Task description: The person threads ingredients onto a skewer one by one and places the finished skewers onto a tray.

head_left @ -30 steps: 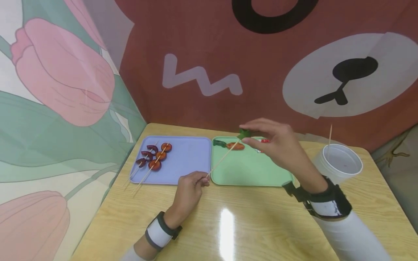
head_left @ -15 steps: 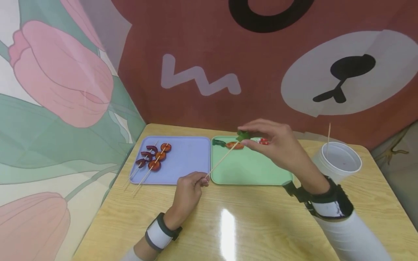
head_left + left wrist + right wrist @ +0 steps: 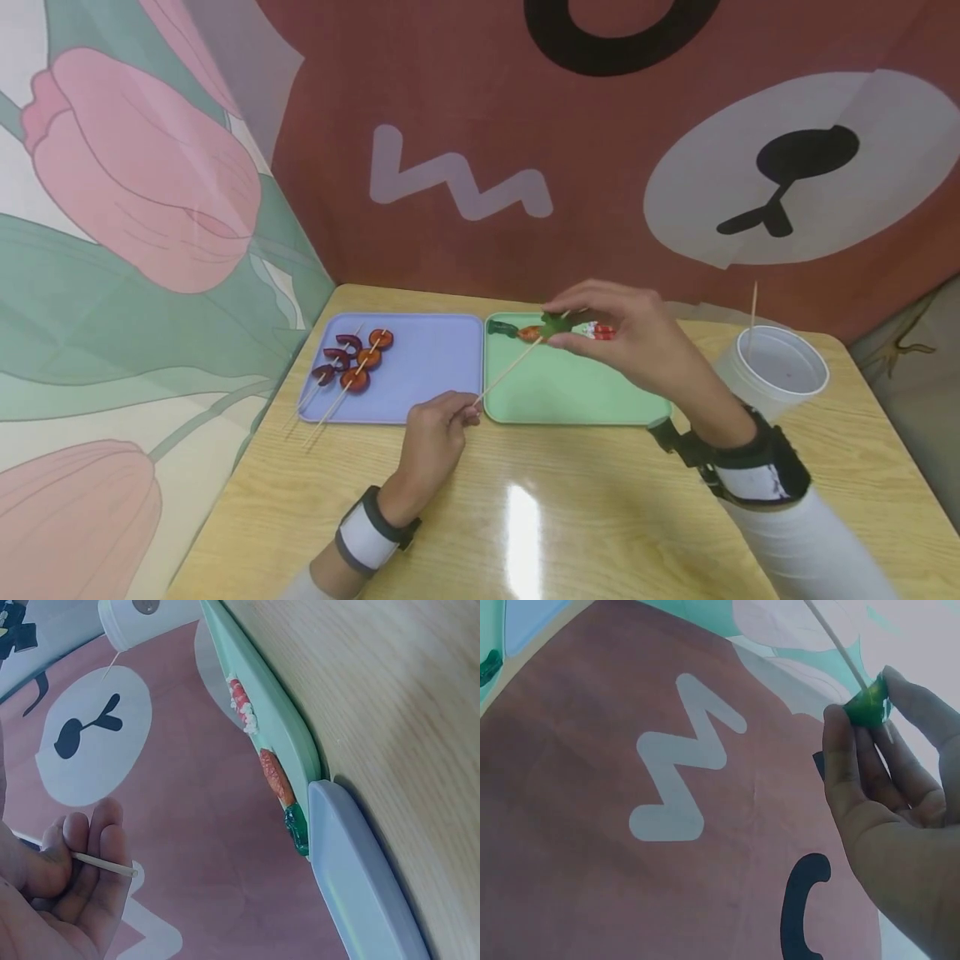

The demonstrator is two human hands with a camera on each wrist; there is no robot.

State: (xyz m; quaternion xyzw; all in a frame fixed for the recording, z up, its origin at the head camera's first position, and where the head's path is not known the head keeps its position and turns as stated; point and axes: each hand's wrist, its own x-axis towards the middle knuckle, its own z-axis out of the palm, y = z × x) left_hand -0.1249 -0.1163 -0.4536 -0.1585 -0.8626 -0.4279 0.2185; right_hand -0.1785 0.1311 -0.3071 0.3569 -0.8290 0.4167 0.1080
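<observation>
My left hand (image 3: 433,442) pinches the lower end of a thin wooden skewer (image 3: 512,367); in the left wrist view the skewer's end (image 3: 112,866) pokes out past the curled fingers. Up at the other end, my right hand (image 3: 630,333) holds a glossy green piece (image 3: 868,705), perhaps bell pepper, between thumb and fingers. The skewer passes through it, and its tip shows beyond on the far side. Beneath lies a green tray (image 3: 577,404) with a dark green piece (image 3: 502,328), an orange-brown piece (image 3: 528,334) and red-and-white pieces (image 3: 600,331) along its back.
Left of the green tray, a blue tray (image 3: 438,367) bears a skewer of round orange-red slices (image 3: 369,358) and one of dark red curved pieces (image 3: 337,358). A white tub (image 3: 787,367) with an upright skewer stands at right. Patterned walls border the table.
The green piece has slid slightly down the skewer with my right hand, and the tip now comes out past it. My left hand stays nearly still.
</observation>
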